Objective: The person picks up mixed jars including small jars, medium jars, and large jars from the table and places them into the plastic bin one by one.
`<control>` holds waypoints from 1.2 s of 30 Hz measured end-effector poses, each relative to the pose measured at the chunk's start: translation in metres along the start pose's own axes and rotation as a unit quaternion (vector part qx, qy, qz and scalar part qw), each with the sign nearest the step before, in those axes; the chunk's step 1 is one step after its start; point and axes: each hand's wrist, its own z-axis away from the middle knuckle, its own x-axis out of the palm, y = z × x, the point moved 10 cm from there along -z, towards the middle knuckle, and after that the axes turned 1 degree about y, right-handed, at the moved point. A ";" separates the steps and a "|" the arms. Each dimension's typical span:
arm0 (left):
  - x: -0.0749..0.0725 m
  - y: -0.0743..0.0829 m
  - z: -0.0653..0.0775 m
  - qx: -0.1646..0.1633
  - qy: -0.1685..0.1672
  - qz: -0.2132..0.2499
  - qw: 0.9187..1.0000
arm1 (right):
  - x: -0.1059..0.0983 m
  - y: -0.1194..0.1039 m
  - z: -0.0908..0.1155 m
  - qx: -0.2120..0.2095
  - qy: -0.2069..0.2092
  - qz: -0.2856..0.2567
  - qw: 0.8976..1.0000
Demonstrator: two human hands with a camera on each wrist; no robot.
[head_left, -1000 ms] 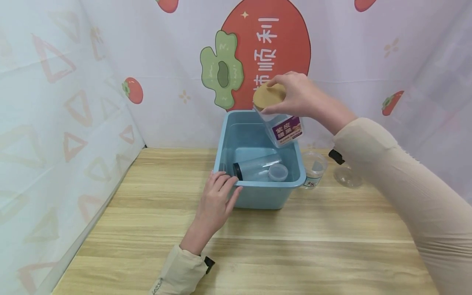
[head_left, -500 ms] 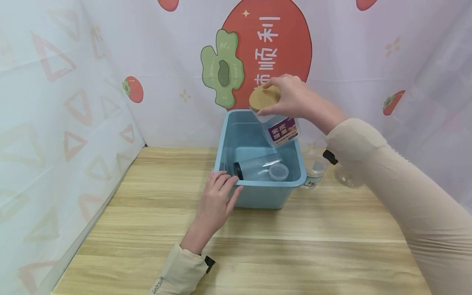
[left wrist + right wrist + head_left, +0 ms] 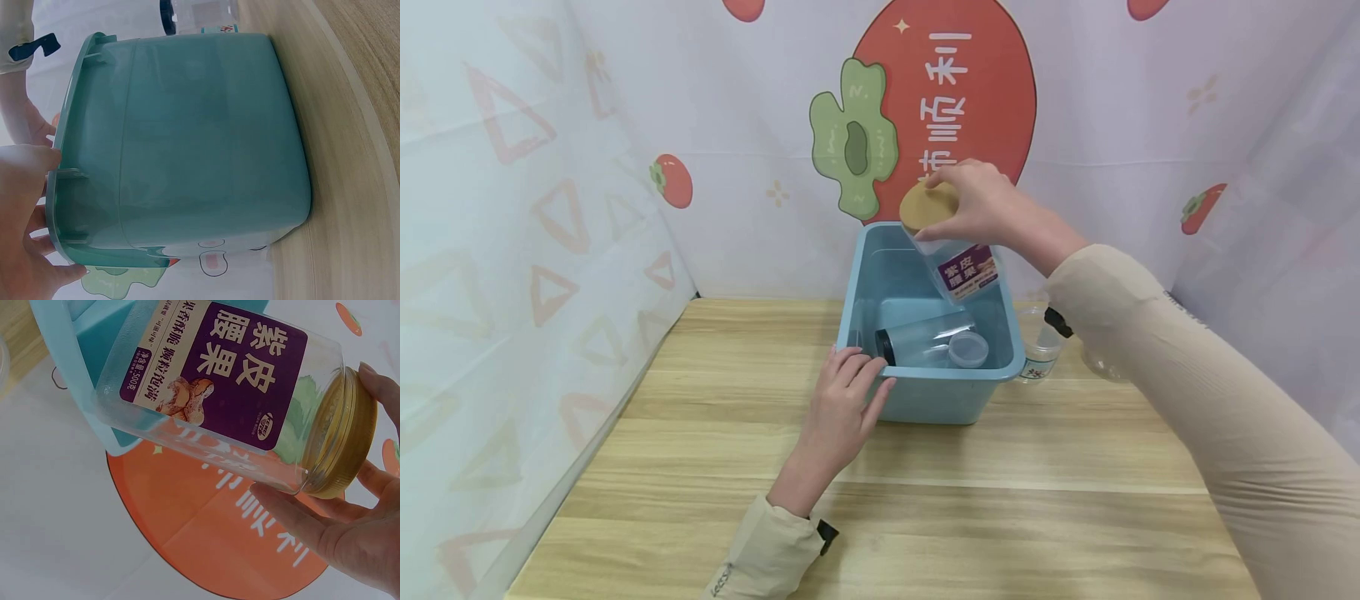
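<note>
Gripping a clear jar (image 3: 966,275) by its gold lid (image 3: 927,208) with the right hand (image 3: 981,204), tilted lid up and leftward, above the opening of a blue bin (image 3: 934,375) and toward its right rim. Curling the left hand (image 3: 842,392) over the near left corner of that rim, well apart from the right hand. Cannot tell the height of the jar's base against the rim, nor any contact with the right wall. To the left of the jar and toward the back, open room down to the bin's floor. Along the near wall inside, a clear cylinder (image 3: 925,339) on its side with a black cap (image 3: 886,347), and a small round tub (image 3: 967,350) just beside its clear end. Close outside the right wall, on the counter (image 3: 715,500), a labelled clear tub (image 3: 1037,367); farther right, a clear round piece (image 3: 1103,364), partly hidden by the right sleeve (image 3: 1157,367). To the left and in front, wide stretches of wood grain, bounded leftward by a white curtain (image 3: 737,250). From the head view alone, the bin's contents. From the left wrist, the outer side wall down to its rounded bottom edge, plus ribs under the rim. From the right wrist, the purple label (image 3: 212,375) up close, with a picture of nuts, and the lid's ridged edge.
</note>
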 end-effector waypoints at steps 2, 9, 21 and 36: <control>0.000 0.000 0.000 0.000 0.000 -0.001 1.000 | 0.001 0.000 -0.001 0.001 -0.001 0.000 1.000; 0.001 -0.001 0.000 0.000 -0.003 -0.003 1.000 | 0.005 -0.002 -0.005 0.003 -0.003 -0.001 1.000; 0.002 -0.001 -0.001 -0.008 -0.008 -0.001 1.000 | 0.014 -0.006 -0.011 0.002 -0.008 -0.002 1.000; -0.002 0.002 0.000 0.009 0.015 -0.001 1.000 | 0.015 -0.003 -0.012 -0.010 0.006 0.000 1.000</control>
